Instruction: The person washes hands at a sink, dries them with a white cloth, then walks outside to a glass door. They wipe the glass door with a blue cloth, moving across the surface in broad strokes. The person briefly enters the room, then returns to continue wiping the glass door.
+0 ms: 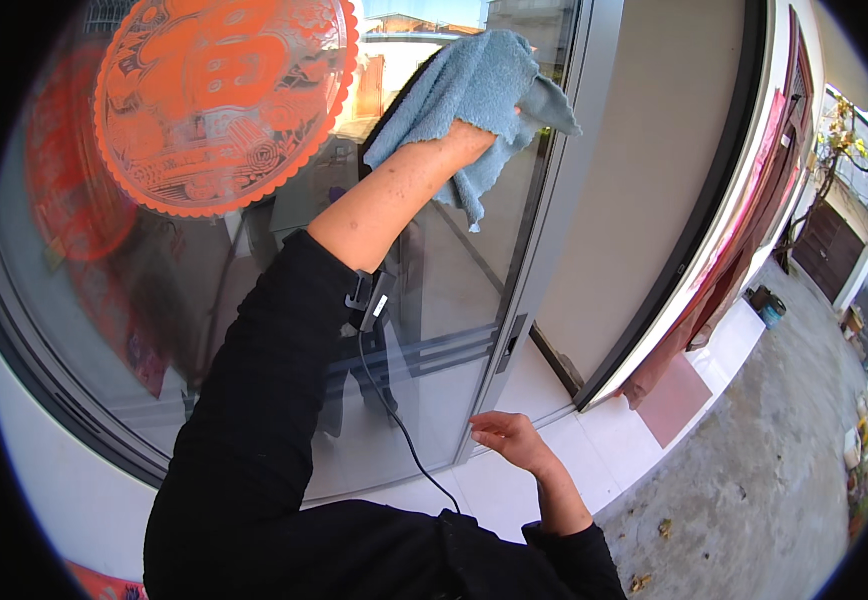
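Note:
A blue-grey terry cloth (464,97) is in my left hand (475,141) and lies against the upper part of a glass sliding door (434,300). Its folds hide most of my fingers, and its lower corners hang loose. Beside the cloth, a round red-orange paper-cut decoration (224,105) with a scalloped rim is on the glass. Lower down, my right hand (509,439) holds nothing, its fingers loosely bent. The fingertips are close to the door's grey metal frame (546,247); whether they touch it I cannot tell.
A recessed handle (511,343) sits in the door frame. Along the sill runs a white tiled ledge (591,450), with concrete ground (704,480) beyond. A dark red curtain (741,285) hangs at right. From a small device (375,301) on my left sleeve trails a black cable (404,427).

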Demonstrator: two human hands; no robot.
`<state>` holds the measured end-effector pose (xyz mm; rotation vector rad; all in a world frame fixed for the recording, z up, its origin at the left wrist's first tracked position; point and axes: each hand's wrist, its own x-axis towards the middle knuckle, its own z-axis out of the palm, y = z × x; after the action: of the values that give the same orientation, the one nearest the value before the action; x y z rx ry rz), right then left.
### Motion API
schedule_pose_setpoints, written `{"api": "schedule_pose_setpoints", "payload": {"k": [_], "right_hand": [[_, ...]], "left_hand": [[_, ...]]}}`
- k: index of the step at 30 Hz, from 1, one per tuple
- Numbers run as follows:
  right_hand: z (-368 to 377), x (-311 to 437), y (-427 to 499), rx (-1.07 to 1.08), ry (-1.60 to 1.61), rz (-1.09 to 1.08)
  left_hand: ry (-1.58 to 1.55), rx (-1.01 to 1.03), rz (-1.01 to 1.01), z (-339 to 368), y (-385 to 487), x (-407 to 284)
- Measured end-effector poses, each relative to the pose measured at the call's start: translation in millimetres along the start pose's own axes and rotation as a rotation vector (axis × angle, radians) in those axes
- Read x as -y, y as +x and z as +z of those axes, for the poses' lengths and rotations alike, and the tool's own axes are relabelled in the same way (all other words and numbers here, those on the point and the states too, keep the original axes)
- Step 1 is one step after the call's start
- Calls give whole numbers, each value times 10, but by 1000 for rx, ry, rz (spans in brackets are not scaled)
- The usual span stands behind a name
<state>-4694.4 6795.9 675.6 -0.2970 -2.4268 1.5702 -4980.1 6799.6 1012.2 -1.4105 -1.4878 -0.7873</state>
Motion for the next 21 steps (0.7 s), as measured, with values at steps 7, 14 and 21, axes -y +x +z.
{"api": "schedule_pose_setpoints", "payload": {"k": [7, 14, 21], "right_hand": [[-108, -614, 83, 26, 120, 97], [-149, -789, 201, 114, 27, 113], [-333, -97, 879, -15, -150, -315]], "left_hand": [[67, 351, 114, 1111, -1575, -545], [-236, 738, 6, 622, -2246, -712], [-162, 298, -173, -79, -996, -221]]}}
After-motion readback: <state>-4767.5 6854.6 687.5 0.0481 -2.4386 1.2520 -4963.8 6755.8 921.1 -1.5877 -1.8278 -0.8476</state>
